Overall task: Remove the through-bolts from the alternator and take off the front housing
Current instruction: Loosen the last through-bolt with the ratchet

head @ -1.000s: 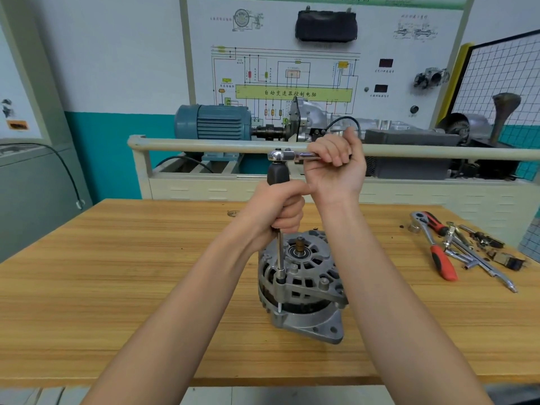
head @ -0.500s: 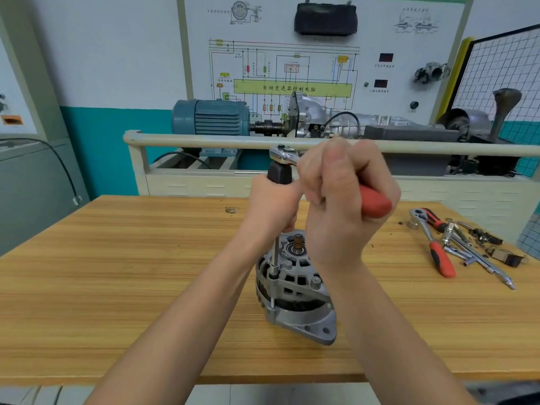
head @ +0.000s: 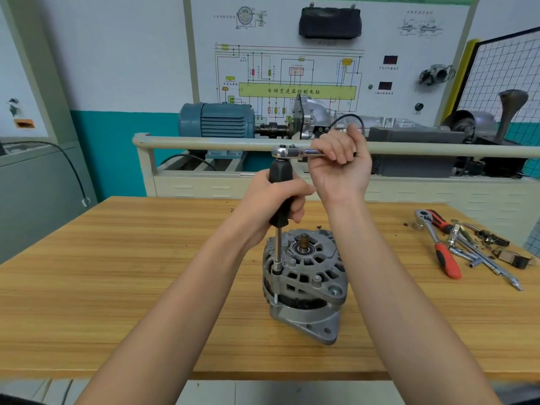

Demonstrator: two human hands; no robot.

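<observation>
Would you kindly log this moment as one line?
left hand grips driver handle | right hand grips ratchet | socket on alternator bolt | housing on

My wooden bench (head: 117,287) carries the alternator (head: 305,287) at centre and a heap of loose tools (head: 467,249) far right.

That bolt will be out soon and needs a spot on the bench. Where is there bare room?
Bare wood lies left of the alternator, out to the bench's left edge, and along the near edge in front of it. A narrower strip lies between the alternator and the loose tools. The right end is crowded with those tools.
</observation>
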